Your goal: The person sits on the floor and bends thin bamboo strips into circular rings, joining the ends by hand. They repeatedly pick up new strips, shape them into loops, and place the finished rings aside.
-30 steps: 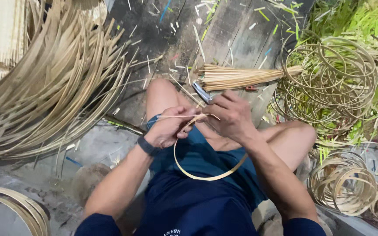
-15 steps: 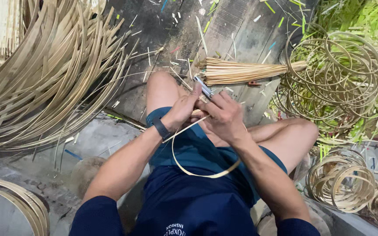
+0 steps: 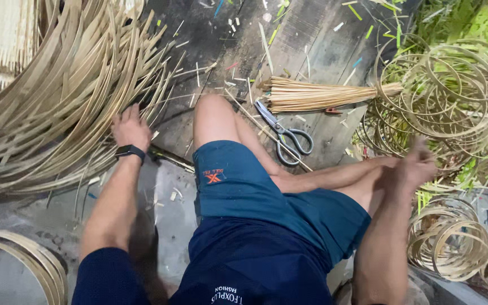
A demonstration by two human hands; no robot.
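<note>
Your left hand (image 3: 130, 127) lay spread on bamboo strip pile (image 3: 46, 107), far left. Right hand (image 3: 419, 166) blurred by hoop stack (image 3: 444, 96); fingers unclear. Splinter ends risked cuts; open scissors (image 3: 283, 133) lay near knee.

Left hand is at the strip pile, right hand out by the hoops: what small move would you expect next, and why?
Probably the left hand closes on one strip and draws it out of the strip pile. It lies open on the strips with nothing gripped, and the right hand looks empty near the hoops, though blurred. The scissors lie untouched by the knee.
</note>
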